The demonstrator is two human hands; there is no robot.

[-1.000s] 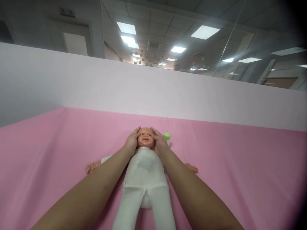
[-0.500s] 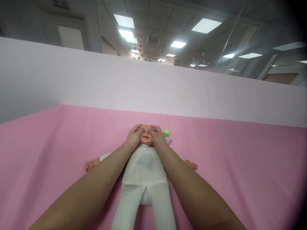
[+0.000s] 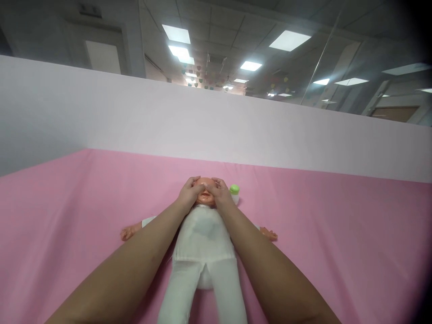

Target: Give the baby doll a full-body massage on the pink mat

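Note:
A baby doll point(image 3: 204, 234) in white cloth lies on its back, its head away from me and its arms spread. My left hand point(image 3: 189, 192) curves around the left side of the doll's head, and my right hand point(image 3: 220, 191) around the right side. Both thumbs rest on the face near the nose and cover the eyes. The bare forehead and the mouth show between my hands. My fingertips are partly hidden at the sides of the head. Just right of my right hand stands a small white bottle with a green cap point(image 3: 234, 191).
Pink sheeting point(image 3: 337, 225) covers the surface under the doll. A white padded wall point(image 3: 216, 121) runs along the far side and the left. Above it, glass shows a room with ceiling lights.
Both thumbs have slid down and inward on the doll's face, toward the nose, so more of the forehead shows. The view has shifted slightly; the doll and bottle stay in place.

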